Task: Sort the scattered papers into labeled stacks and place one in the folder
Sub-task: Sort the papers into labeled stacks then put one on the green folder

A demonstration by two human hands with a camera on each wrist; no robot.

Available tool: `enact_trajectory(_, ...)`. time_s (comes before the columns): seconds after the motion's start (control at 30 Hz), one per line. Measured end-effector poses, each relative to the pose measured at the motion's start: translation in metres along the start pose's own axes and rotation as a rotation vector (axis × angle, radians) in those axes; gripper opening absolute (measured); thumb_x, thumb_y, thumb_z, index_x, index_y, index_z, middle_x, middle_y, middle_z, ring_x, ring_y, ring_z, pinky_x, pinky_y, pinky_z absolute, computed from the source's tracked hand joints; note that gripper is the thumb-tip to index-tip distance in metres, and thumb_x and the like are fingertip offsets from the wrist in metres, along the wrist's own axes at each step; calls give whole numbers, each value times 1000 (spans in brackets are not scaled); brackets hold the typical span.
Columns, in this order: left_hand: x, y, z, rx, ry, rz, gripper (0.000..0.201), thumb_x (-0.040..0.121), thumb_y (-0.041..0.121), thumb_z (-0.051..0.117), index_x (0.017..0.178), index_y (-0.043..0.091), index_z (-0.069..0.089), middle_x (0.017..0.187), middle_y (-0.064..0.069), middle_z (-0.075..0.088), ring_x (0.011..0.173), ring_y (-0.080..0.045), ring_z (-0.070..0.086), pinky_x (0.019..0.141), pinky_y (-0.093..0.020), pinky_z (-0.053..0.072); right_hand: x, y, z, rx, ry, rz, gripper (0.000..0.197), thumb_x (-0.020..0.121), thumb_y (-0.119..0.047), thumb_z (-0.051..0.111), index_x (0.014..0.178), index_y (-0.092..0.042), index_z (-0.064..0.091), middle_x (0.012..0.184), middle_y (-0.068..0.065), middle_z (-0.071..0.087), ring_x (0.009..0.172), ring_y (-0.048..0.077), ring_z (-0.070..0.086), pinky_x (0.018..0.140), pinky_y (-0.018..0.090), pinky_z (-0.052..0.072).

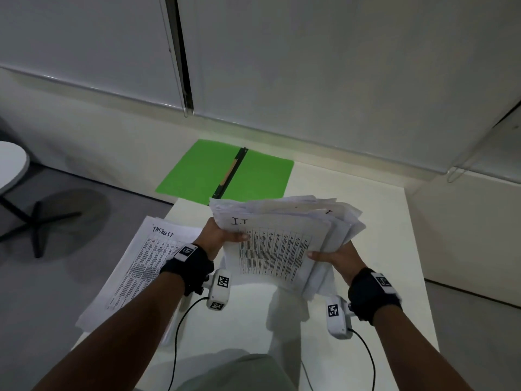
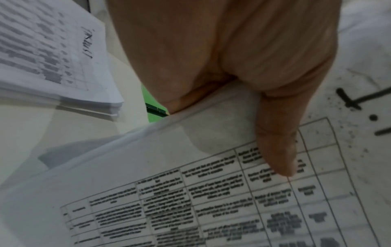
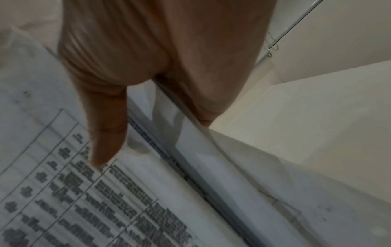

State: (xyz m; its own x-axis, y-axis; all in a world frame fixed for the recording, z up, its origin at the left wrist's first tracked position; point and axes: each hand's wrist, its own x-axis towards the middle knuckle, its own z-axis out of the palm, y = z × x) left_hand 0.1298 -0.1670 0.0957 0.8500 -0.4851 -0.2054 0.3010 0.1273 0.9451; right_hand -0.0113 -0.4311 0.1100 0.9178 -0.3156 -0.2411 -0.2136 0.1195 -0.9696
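Note:
I hold an uneven stack of printed papers, hand-marked "I.T" on top, lifted above the white table. My left hand grips its left edge, thumb on the top sheet. My right hand grips the stack's right edge, thumb pressed onto the printed table. A second stack of papers, labelled in handwriting, lies flat at the table's left edge and shows in the left wrist view. An open green folder with a dark spine lies at the far end of the table.
The table's left edge runs close beside the flat stack, with grey floor and a round stool beyond. A white wall with blinds stands behind the folder. Cables hang from both wrist cameras over the near table.

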Motion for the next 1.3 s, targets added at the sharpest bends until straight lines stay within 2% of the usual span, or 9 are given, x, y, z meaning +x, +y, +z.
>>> enact_trajectory(0.13, 3, 3, -3, -22, -9, -7, 69, 35, -1, 85, 101, 6, 68, 96, -13, 74, 92, -29, 70, 71, -38, 57, -1, -4, 3, -26, 15, -20, 59, 54, -7, 89, 107, -17, 64, 106, 4, 73, 102, 18, 69, 92, 41, 55)
enact_trajectory(0.27, 7, 6, 0, 46, 14, 53, 63, 52, -9, 82, 112, 3, 65, 111, -17, 70, 107, -33, 65, 87, -45, 55, 2, 2, 10, 0, 116, -50, 45, 68, 4, 80, 104, -19, 66, 105, 2, 73, 105, 20, 68, 96, 46, 52)
enact_trajectory(0.43, 11, 12, 10, 30, 40, 76, 67, 45, -10, 80, 109, 6, 66, 110, -19, 70, 106, -35, 65, 87, -50, 54, -4, -3, 19, 29, 103, -75, 42, 76, 9, 72, 102, -22, 65, 97, -7, 75, 97, 11, 70, 94, 44, 52)
enact_trajectory(0.77, 10, 13, 7, 24, 0, 106, 62, 46, -15, 78, 101, 13, 70, 104, -11, 73, 101, -29, 68, 79, -39, 57, -10, -6, -3, 71, 79, -131, 53, 70, 13, 74, 119, 0, 59, 114, 15, 70, 108, 29, 66, 92, 43, 54)
enact_trajectory(0.9, 1, -8, 2, 280, 23, -47, 45, 63, -8, 79, 100, 14, 68, 104, -5, 72, 99, -25, 65, 93, -44, 50, -20, 11, -6, 20, 16, -42, 59, 52, -15, 91, 105, -12, 67, 99, 0, 76, 94, 18, 71, 81, 28, 59)
enact_trajectory(1.0, -3, -11, 10, 351, 50, -44, 27, 75, -7, 72, 91, 14, 67, 79, 13, 73, 84, -13, 64, 85, -29, 55, -20, 12, 3, -39, 72, -62, 44, 66, 4, 82, 99, -20, 64, 85, -15, 74, 89, 12, 67, 66, 10, 52)
enact_trajectory(1.1, -2, 3, 28, 225, 73, 78, 38, 70, -5, 77, 95, 23, 72, 95, 1, 75, 93, -18, 70, 87, -41, 56, -15, -1, 10, -90, 149, -137, 39, 76, -7, 79, 106, -25, 60, 98, -10, 69, 94, 7, 68, 76, 17, 54)
enact_trajectory(1.17, 1, 14, 41, 164, 111, 189, 43, 72, -4, 76, 99, 28, 70, 98, 5, 75, 96, -12, 69, 81, -33, 57, -15, -18, 16, -155, 189, -190, 22, 79, -18, 78, 92, -30, 65, 88, -7, 71, 92, 17, 70, 81, 28, 56)
enact_trajectory(1.3, 3, 39, 58, 36, 183, 343, 50, 70, 1, 80, 112, 24, 64, 109, -3, 71, 102, -17, 68, 82, -29, 57, -24, -52, 31, -67, 229, -405, 37, 85, -5, 70, 77, -41, 72, 77, -30, 70, 77, -9, 66, 76, 13, 51)
